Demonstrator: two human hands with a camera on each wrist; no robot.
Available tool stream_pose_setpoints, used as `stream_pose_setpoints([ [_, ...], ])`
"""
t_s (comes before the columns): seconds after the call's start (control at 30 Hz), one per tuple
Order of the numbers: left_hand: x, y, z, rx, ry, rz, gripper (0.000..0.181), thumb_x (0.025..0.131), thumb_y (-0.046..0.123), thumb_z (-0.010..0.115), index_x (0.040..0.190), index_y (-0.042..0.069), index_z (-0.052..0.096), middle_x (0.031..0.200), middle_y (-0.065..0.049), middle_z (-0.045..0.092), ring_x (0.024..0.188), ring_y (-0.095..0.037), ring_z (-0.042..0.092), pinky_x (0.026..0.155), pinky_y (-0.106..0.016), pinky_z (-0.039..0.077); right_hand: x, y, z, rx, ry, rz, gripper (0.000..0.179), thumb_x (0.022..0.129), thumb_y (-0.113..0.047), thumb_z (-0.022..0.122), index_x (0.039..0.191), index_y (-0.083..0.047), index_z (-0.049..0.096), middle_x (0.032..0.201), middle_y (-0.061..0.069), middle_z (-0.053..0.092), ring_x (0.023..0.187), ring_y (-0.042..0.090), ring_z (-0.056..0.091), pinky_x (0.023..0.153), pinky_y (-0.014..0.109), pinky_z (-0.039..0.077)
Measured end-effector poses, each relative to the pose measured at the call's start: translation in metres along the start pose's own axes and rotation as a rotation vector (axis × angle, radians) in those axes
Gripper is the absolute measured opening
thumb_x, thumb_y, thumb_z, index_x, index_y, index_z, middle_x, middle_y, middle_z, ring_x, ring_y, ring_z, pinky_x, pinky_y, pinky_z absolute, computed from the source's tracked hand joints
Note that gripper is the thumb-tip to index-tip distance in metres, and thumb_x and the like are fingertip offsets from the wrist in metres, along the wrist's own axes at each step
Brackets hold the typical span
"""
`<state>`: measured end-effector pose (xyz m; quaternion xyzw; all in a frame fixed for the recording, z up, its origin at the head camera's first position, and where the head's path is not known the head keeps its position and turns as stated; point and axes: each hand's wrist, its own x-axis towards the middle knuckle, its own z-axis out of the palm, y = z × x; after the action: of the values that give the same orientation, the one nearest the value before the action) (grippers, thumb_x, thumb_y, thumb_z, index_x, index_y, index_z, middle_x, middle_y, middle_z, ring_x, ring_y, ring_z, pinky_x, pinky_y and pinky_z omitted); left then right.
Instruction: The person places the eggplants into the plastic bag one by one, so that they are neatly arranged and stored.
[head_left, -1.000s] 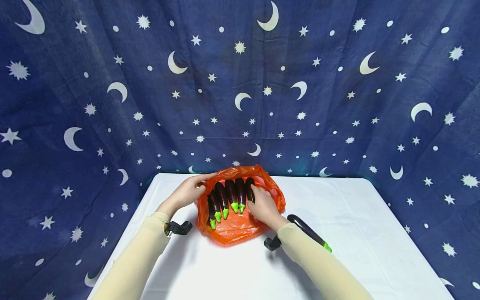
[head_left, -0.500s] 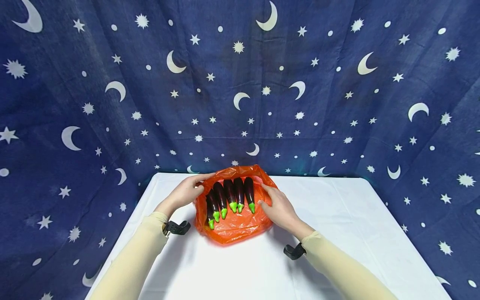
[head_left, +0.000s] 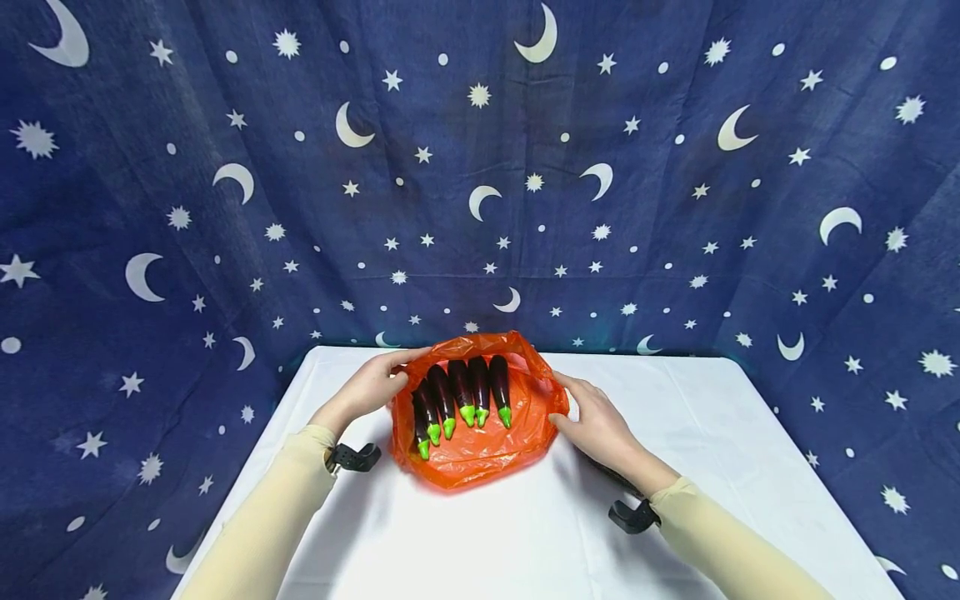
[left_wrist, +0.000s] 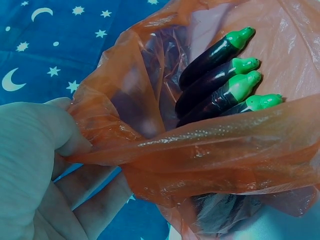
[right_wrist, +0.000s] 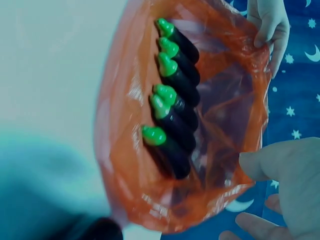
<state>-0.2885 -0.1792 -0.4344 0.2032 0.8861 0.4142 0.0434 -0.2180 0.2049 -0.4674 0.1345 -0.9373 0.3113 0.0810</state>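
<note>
An orange plastic bag (head_left: 480, 454) lies with its mouth spread wide, and several dark purple eggplants (head_left: 500, 387) with green caps rest in a row inside it. My left hand (head_left: 367, 389) pinches the bag's left rim between thumb and fingers, as the left wrist view shows close up at the plastic (left_wrist: 240, 165). At the bag's right rim is my right hand (head_left: 600, 423), its thumb against the rim and its fingers loosely spread, holding no eggplant. Another eggplant (head_left: 611, 472) lies on the table, mostly hidden under my right wrist.
The white-covered table (head_left: 450, 542) ends at its back edge against a blue curtain (head_left: 480, 250) printed with moons and stars. Black straps (head_left: 356, 456) sit on both wrists.
My right hand has let go of an eggplant inside the bag and drawn back rightward to the rim. It now covers most of the eggplant on the table. My left hand stays put.
</note>
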Motion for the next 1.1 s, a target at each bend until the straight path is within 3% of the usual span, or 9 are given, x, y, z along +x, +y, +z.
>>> stream_pose_setpoints([
  [0.23, 0.0, 0.001, 0.001, -0.002, 0.001, -0.007, 0.059, 0.095, 0.001, 0.05, 0.147, 0.026, 0.059, 0.139, -0.003, 0.063, 0.108, -0.025, 0.061, 0.092, -0.04, 0.048, -0.018, 0.02, -0.014, -0.034, -0.026, 0.055, 0.075, 0.089, -0.026, 0.075, 0.155, -0.01, 0.045, 0.149, 0.019, 0.051, 0.136, 0.042, 0.046, 0.109, 0.062, 0.035],
  [0.7, 0.002, 0.002, 0.001, 0.0, 0.004, 0.011, 0.059, 0.094, 0.001, 0.049, 0.147, 0.026, 0.059, 0.135, -0.004, 0.064, 0.102, -0.026, 0.06, 0.085, -0.038, 0.048, -0.048, 0.056, -0.024, -0.08, -0.179, 0.114, 0.086, 0.085, -0.03, 0.082, 0.157, -0.008, 0.041, 0.149, 0.023, 0.049, 0.135, 0.046, 0.045, 0.106, 0.064, 0.037],
  [0.87, 0.001, 0.002, 0.001, 0.006, 0.005, 0.016, 0.059, 0.095, 0.001, 0.049, 0.147, 0.026, 0.059, 0.136, -0.004, 0.064, 0.105, -0.025, 0.059, 0.09, -0.04, 0.046, -0.057, 0.063, -0.024, -0.069, -0.233, 0.142, 0.09, 0.084, -0.034, 0.084, 0.158, -0.008, 0.039, 0.149, 0.024, 0.047, 0.134, 0.044, 0.046, 0.104, 0.063, 0.04],
  [1.1, 0.0, 0.001, 0.0, 0.006, 0.001, 0.022, 0.058, 0.095, 0.001, 0.049, 0.147, 0.025, 0.059, 0.133, -0.004, 0.066, 0.099, -0.025, 0.06, 0.084, -0.038, 0.048, -0.064, 0.067, -0.019, -0.072, -0.264, 0.181, 0.094, 0.079, -0.037, 0.087, 0.157, -0.009, 0.041, 0.148, 0.025, 0.048, 0.132, 0.043, 0.05, 0.102, 0.061, 0.042],
])
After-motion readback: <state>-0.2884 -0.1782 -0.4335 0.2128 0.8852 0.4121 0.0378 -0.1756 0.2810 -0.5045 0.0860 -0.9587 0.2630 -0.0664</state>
